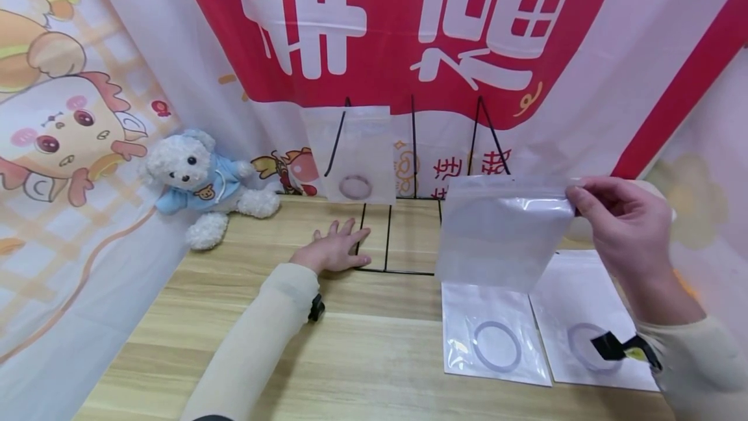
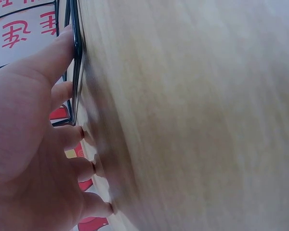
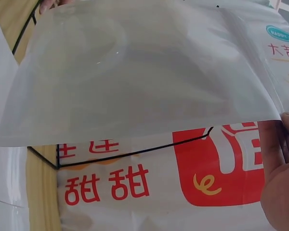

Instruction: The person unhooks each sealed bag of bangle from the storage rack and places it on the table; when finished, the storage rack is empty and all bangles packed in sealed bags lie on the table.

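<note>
My right hand point(image 1: 637, 229) pinches the top right corner of a white translucent zip bag point(image 1: 497, 232), which hangs in front of the right part of a black wire rack point(image 1: 414, 148). In the right wrist view, the bag's pale side point(image 3: 149, 86) spreads across the frame beside the thumb and fingers. My left hand point(image 1: 336, 249) lies with spread fingers at the rack's lower left corner. The left wrist view shows the thumb against the black wire point(image 2: 77, 53) and the other fingertips touching the tabletop. Another zip bag point(image 1: 362, 138) with a lilac ring stands at the rack's left.
Two zip bags, one in the middle point(image 1: 458, 343) and one at the right point(image 1: 575, 294), lie on the wooden table point(image 1: 362, 356), each with a lilac ring. A white plush dog point(image 1: 222, 187) in blue sits at the back left. A printed cloth point(image 1: 386, 70) hangs behind.
</note>
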`<move>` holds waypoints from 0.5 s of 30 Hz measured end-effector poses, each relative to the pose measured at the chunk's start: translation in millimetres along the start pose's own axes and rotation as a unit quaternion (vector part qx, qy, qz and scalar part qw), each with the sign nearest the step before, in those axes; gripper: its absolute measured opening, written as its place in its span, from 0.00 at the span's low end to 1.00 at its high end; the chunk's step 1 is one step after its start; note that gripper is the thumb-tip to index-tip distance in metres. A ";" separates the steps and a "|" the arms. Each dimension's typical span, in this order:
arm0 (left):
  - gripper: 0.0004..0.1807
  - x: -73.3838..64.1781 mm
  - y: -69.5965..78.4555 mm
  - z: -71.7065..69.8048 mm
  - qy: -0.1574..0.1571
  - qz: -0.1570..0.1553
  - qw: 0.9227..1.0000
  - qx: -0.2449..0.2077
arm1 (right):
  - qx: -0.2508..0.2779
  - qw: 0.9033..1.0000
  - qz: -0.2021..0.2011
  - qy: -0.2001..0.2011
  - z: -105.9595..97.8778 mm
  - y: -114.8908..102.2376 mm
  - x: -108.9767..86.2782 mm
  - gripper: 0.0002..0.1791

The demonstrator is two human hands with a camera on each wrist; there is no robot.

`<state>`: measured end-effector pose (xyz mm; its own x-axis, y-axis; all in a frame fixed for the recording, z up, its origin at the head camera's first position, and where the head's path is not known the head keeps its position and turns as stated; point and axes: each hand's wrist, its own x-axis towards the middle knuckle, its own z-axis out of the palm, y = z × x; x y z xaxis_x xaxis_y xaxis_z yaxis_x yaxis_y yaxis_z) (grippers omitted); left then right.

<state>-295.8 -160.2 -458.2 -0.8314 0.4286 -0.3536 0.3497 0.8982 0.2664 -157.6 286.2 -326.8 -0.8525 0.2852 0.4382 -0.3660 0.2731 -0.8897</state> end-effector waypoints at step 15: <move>0.45 1.0 -1.1 0.3 -0.001 0.003 1.000 0.002 | -0.045 0.996 -0.038 -0.062 38.8 -8.1 -34.5 0.12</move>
<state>-296.9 -160.7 -459.0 -0.8290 0.4334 -0.3533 0.3558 0.8963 0.2647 -139.7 238.5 -339.6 -0.8649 0.1468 0.4799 -0.4012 0.3724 -0.8369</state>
